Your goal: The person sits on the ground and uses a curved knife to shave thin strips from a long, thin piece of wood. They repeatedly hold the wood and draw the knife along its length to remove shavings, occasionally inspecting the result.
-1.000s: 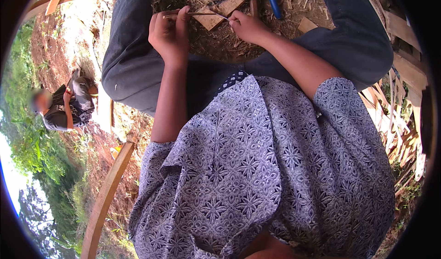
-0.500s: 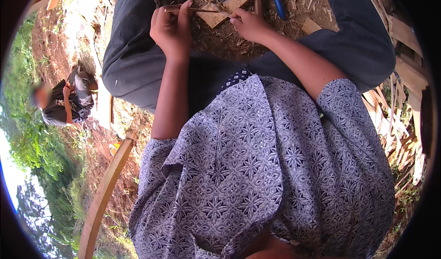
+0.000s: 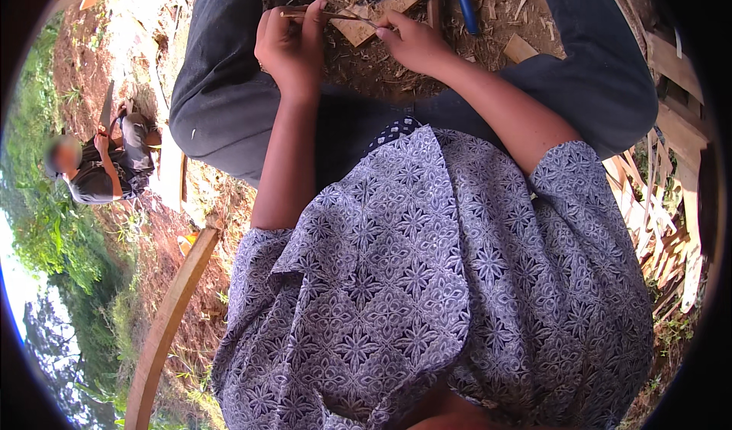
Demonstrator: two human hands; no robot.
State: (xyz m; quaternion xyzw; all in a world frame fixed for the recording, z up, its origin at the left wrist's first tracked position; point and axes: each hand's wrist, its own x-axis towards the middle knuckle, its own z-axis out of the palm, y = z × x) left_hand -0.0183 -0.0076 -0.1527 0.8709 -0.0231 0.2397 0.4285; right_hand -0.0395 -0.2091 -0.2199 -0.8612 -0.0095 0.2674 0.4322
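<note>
My left hand (image 3: 293,52) is closed around a thin brown wooden stick (image 3: 335,16), thumb pressed along it. The stick points right, towards my right hand (image 3: 412,43). Pinched in my right fingertips is a thin, pale, narrow piece (image 3: 368,22) that meets the stick's right end; I cannot tell whether it is a blade or part of the stick. Beneath the hands, a flat light wooden piece (image 3: 357,35) lies on the shavings-covered ground (image 3: 366,68). A blue-handled tool (image 3: 466,9) lies right of my right hand.
My crossed legs (image 3: 221,102) in dark trousers frame the work spot. A small wood offcut (image 3: 520,49) lies by my right knee. Split wood (image 3: 671,201) is piled at the right. A curved timber (image 3: 171,323) stands left; beyond it another person (image 3: 114,155) sits holding a long, blade-like thing (image 3: 107,106).
Both hands have shifted slightly in the picture, with the stick still held between them. The other person's arm has moved, and the long blade-like thing now shows upright.
</note>
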